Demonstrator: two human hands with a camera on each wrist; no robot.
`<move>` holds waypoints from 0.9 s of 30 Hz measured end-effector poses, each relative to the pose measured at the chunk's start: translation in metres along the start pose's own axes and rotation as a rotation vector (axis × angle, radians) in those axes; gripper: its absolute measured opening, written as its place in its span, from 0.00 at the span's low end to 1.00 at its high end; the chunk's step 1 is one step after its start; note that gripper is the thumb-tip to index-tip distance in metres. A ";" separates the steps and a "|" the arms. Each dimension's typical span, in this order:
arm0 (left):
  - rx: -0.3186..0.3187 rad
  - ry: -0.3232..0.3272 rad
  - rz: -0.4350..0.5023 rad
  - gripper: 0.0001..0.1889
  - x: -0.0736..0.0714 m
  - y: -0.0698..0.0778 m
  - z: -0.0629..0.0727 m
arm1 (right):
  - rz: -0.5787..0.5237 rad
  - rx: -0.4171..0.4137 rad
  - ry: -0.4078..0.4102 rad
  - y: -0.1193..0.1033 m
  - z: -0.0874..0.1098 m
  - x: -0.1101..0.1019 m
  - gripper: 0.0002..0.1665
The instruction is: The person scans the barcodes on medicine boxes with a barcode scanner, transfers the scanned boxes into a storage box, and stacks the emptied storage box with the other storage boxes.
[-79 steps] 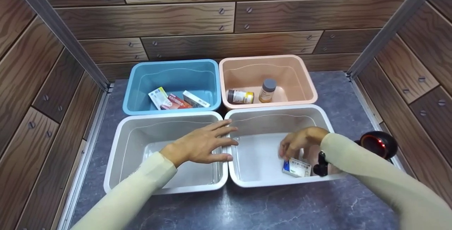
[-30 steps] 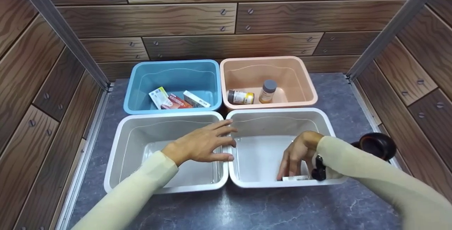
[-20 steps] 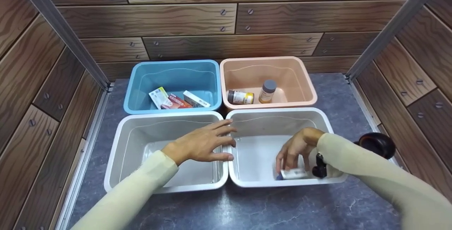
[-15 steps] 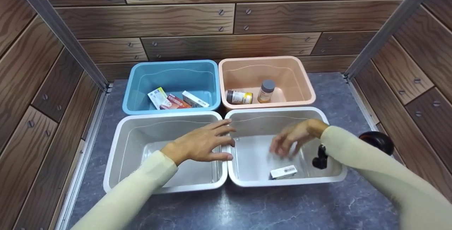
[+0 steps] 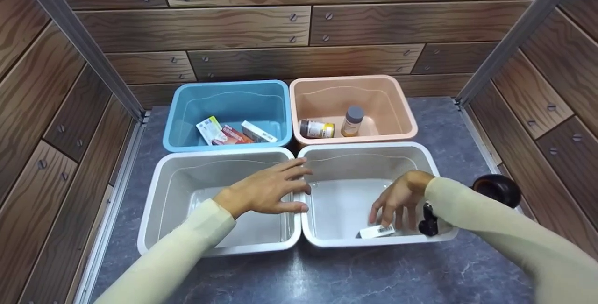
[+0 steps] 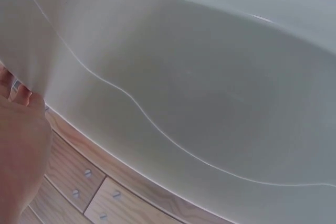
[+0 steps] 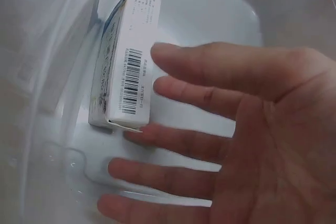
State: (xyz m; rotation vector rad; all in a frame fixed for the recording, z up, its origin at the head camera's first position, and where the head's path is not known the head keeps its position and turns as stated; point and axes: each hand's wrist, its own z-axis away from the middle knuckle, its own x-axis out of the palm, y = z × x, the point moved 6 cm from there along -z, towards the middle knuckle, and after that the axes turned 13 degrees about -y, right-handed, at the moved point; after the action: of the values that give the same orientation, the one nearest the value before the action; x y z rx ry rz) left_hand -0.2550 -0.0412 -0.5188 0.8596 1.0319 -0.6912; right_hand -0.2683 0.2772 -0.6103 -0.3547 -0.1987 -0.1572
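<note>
My right hand (image 5: 397, 200) reaches down into the front right white bin (image 5: 373, 147), fingers extended beside a small white medicine box (image 5: 376, 231). In the right wrist view the medicine box (image 7: 128, 61) stands on its long edge with a barcode up, near the bin wall. The thumb and fingertips of the right hand (image 7: 220, 129) are right at its side, not curled round it. My left hand (image 5: 271, 188) rests with spread fingers across the adjoining rims of the two white bins. The left wrist view shows part of the left hand (image 6: 21, 140) at the bin's rim.
The front left white bin (image 5: 156, 192) stands under my left forearm. Behind, a blue bin (image 5: 170, 122) holds several medicine boxes (image 5: 236, 135). A peach bin (image 5: 411, 112) holds one lying bottle (image 5: 317, 129) and one standing bottle (image 5: 352, 121). A round black device (image 5: 497, 191) sits at right.
The right hand turned the medicine box onto its edge, let go and lifted away, then came back down beside it. The left hand has stayed on the rims.
</note>
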 end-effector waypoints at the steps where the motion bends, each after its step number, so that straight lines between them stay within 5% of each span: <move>1: 0.000 -0.001 -0.001 0.31 0.000 0.000 0.000 | -0.012 -0.006 -0.010 0.000 -0.001 0.001 0.32; 7: -0.010 -0.012 -0.008 0.31 0.002 0.000 0.000 | -0.063 -0.094 -0.082 -0.012 -0.006 0.005 0.33; 14: -0.006 -0.005 -0.007 0.31 0.001 0.000 -0.001 | 0.020 -0.204 -0.143 -0.042 -0.015 0.009 0.33; 20: -0.010 -0.004 -0.001 0.31 0.002 0.000 -0.002 | 0.069 -0.171 -0.190 -0.055 -0.024 0.017 0.37; 27: -0.008 0.016 -0.024 0.30 0.000 0.000 0.001 | 0.101 -0.155 -0.226 -0.070 -0.027 0.025 0.26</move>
State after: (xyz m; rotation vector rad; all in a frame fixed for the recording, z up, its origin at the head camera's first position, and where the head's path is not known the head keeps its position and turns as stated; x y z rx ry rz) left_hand -0.2547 -0.0422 -0.5181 0.8483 1.0600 -0.7004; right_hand -0.2528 0.1996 -0.6065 -0.5362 -0.3925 -0.0323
